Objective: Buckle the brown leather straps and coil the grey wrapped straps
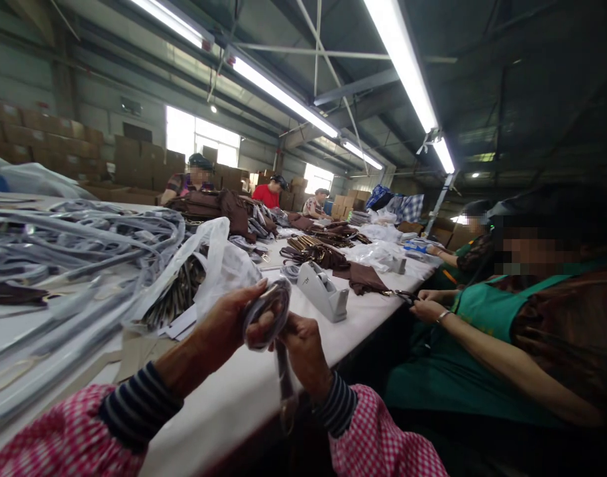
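A plastic-wrapped strap (pixel 268 317), coiled into a loop, is held in front of me above the table's edge. My left hand (pixel 226 324) grips the coil from the left, fingers wrapped round it. My right hand (pixel 303 348) is closed on the strap at the coil's right side, and a tail of the strap hangs down below it. Just behind the hands stands a white tape dispenser (pixel 323 291). A white plastic bag (pixel 224 255) with many dark strips inside lies behind my left hand.
Many plastic-wrapped straps (pixel 85 238) cover the white table (pixel 209 424) at left. Brown bags (pixel 224 209) and brass-coloured pieces lie further back. A person in a green apron (pixel 487 318) works close on the right. Others sit along the table.
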Motion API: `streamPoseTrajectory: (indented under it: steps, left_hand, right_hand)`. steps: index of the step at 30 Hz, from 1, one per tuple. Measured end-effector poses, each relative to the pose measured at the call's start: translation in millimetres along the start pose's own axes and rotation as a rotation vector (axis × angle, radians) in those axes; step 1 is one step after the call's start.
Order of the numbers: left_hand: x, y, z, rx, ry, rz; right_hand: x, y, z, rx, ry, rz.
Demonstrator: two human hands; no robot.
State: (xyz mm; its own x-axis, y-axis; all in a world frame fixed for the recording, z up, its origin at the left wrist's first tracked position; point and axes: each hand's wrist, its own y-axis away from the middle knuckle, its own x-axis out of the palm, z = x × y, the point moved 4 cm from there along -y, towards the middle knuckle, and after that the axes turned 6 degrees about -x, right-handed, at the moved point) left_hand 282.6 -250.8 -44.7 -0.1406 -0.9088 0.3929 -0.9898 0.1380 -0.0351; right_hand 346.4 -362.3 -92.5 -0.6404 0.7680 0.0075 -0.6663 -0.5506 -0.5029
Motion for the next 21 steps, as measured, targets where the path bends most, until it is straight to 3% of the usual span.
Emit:
streamPoseTrajectory:
  steps: [4,8,15,21]
  left_hand:
    - [-22.2,0,-7,0.011,0.133,-0.048]
    - [-36.0,-5,-4,0.033,0.174,-0.099]
    - [-38.3,-16,6,0.14,0.212,-0.248]
    - [-36.5,-16,18,0.178,0.019,-0.439]
  right_hand:
    - [12,-18,9,0.099,-0.18,0.08]
    - [9,-27,5,0.26,-0.197,0.174]
    - [8,-21,-15,0.455,-0.265,0.202]
    - [18,-13,-44,0.633,-0.445,0.194]
